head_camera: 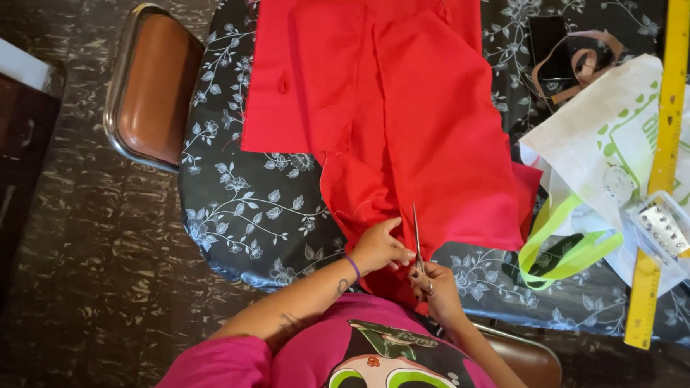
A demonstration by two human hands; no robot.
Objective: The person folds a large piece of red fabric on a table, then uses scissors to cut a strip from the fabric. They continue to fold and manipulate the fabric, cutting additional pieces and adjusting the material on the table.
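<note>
A large piece of red fabric [388, 103] lies spread over a table covered with a dark flowered cloth [243, 213]. At the near edge, my left hand [379, 245] pinches the fabric's lower edge; a purple band circles its wrist. My right hand [432, 287] grips a pair of metal scissors [417, 236], blades pointing away from me into the red fabric beside my left hand's fingers. The two hands are almost touching.
A brown chair with a metal frame [152, 85] stands at the table's left. On the right lie a white bag with green handles [610, 151], a long yellow ruler [660, 169], a clear plastic box [665, 231] and a pink measuring tape [579, 64]. The floor is dark and patterned.
</note>
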